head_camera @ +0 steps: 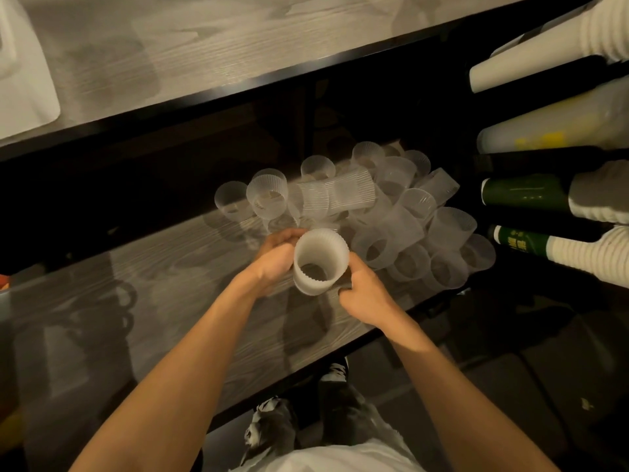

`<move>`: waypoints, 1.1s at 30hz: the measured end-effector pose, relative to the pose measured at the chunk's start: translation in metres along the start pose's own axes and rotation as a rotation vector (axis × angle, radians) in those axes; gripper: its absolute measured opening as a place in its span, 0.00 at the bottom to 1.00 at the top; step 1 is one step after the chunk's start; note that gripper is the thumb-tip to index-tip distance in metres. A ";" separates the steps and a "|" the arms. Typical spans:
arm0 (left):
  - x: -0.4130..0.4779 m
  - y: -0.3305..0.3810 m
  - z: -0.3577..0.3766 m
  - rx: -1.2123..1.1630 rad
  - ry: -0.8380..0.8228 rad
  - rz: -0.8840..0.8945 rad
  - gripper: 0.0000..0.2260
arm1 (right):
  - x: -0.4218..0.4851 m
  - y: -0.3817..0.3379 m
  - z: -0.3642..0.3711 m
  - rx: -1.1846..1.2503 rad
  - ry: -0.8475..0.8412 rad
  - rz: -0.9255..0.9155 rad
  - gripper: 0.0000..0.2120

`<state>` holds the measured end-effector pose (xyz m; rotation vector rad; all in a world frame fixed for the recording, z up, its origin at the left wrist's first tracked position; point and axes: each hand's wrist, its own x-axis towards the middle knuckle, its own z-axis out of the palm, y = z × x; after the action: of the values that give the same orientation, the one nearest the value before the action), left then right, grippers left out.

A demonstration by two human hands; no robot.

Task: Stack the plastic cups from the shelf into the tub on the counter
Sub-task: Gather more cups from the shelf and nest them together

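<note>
Dim wood-grain shelving is filling the view, and over the lower shelf [163, 301] a person is holding a cup stack [320, 260], frosted and ribbed, its open mouth tilting toward the camera; how many cups are nesting inside it is hard to tell. The left hand [275, 258] is curling its fingers round the stack's left wall, while the right hand [366, 296] is gripping the right wall with its thumb, its other fingers tucking underneath, mostly out of sight. Just behind, loose cups [401, 212] are lying in a jumbled pile on the shelf, some upright, some on their sides, their clear walls blurring into one another. Above, the counter [211, 46] is running across the frame, and at its far left a white tub [27, 86] is showing only one rounded corner, the rest being cut off. At the right, paper cup sleeves [544, 59] are poking in, their far ends cropped by the edge.
</note>
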<state>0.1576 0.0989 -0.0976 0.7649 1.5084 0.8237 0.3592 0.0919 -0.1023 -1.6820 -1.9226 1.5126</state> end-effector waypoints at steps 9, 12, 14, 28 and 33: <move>-0.004 -0.006 -0.007 0.030 -0.010 -0.108 0.10 | 0.008 -0.011 0.006 0.061 -0.063 -0.054 0.36; -0.009 -0.011 -0.009 0.066 -0.030 -0.134 0.09 | 0.009 -0.012 0.010 0.080 -0.091 -0.079 0.39; -0.011 -0.012 -0.011 0.063 -0.025 -0.138 0.07 | 0.010 -0.013 0.014 0.077 -0.117 -0.104 0.37; -0.008 0.000 -0.029 0.132 0.213 -0.120 0.11 | 0.008 -0.037 -0.018 0.184 0.090 -0.193 0.35; -0.005 0.002 -0.018 0.273 0.180 0.033 0.18 | 0.018 -0.041 -0.023 0.233 0.240 -0.223 0.33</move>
<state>0.1401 0.0940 -0.0922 0.9375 1.7975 0.7349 0.3425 0.1262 -0.0688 -1.4252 -1.6743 1.3256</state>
